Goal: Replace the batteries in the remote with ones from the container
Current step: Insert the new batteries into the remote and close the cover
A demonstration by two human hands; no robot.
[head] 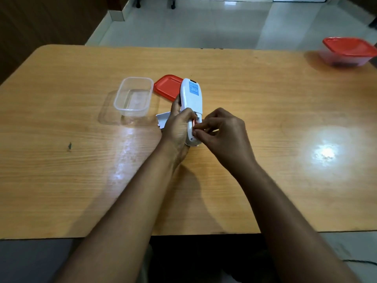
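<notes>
On the wooden desk (265,111), the left hand (177,127) grips a white remote (191,99) from its left side, back face up, with a blue label near its far end. The right hand (221,132) pinches at the open battery bay at the remote's near end, where a reddish battery (193,123) shows. To the left sits a clear container (133,96), its red lid (167,86) lying beside it. A white battery cover (162,119) lies partly hidden behind the left hand. At the far right stands a second, lidded container (346,52).
</notes>
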